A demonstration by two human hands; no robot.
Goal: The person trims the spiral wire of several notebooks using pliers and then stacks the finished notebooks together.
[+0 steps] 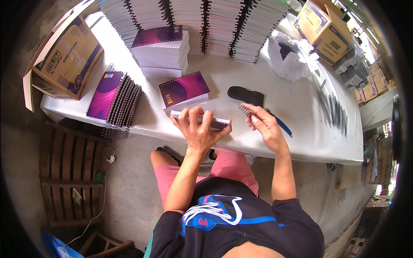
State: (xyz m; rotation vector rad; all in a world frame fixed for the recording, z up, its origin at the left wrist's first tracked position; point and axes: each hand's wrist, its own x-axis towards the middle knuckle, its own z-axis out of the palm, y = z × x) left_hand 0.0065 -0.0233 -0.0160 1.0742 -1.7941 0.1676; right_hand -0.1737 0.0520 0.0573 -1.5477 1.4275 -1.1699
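Observation:
My left hand [195,133] is closed around the edges of a small notebook block [220,124], held on edge above the table's front side. White page edges show along its top. To the right, my right hand [267,129] pinches a short wire binding coil [244,110] between thumb and fingers, apart from the block. Just beyond my left hand lies a pile of loose notebooks [184,89] with a purple cover on top. Near my right hand are pliers with blue handles [280,123] and a flat black object [246,95] whose kind I cannot make out.
Coil-bound purple notebooks [107,95] are piled at the left, beside an open carton [71,60]. Unbound blocks [161,58] and tall bound stacks [221,32] stand behind. At right are a white plastic bag [290,60], loose wire coils [333,107] and another carton [322,28].

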